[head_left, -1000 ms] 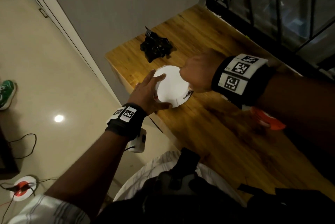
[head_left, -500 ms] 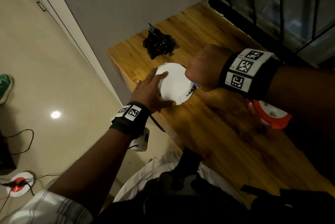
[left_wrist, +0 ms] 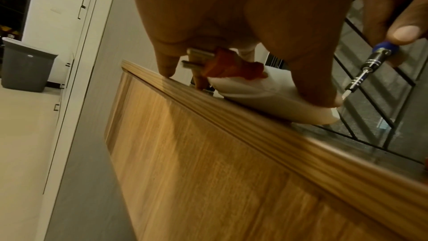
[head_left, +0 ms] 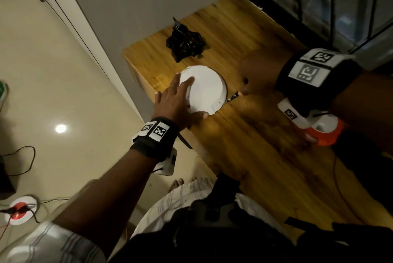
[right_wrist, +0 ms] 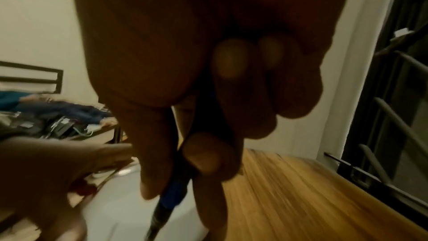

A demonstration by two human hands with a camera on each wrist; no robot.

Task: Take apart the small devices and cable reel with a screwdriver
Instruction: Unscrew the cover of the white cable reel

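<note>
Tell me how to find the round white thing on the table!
Look at the wooden table, near its left edge. The round white device lies there under the left hand, with the screwdriver tip at its rim. The lump behind it is black, and the cable reel is orange.

The left hand (head_left: pixel 174 101) lay flat with fingers spread and nearly straight, thumb stretched out to the side, the forearm reaching forward from the lower left. The right hand (head_left: pixel 257 75) was curled in a closed grip, knuckles up, its wrist coming in from the right.
</note>
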